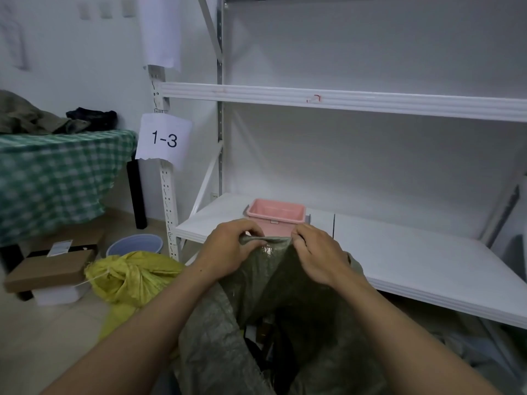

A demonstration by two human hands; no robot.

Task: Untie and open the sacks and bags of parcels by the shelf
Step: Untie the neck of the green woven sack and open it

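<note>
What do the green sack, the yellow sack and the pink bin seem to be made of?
The green sack looks like woven plastic, dull, its coarse weave visible. The yellow sack seems the same, slightly shiny and crinkled. The pink bin is probably moulded plastic, smooth and matte.

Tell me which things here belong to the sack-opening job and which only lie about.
Job: grey-green woven sack, its mouth pinched by left hand and right hand; yellow sack, tied shut.
Lying about: pink bin, blue basin, cardboard box, checked tablecloth.
</note>
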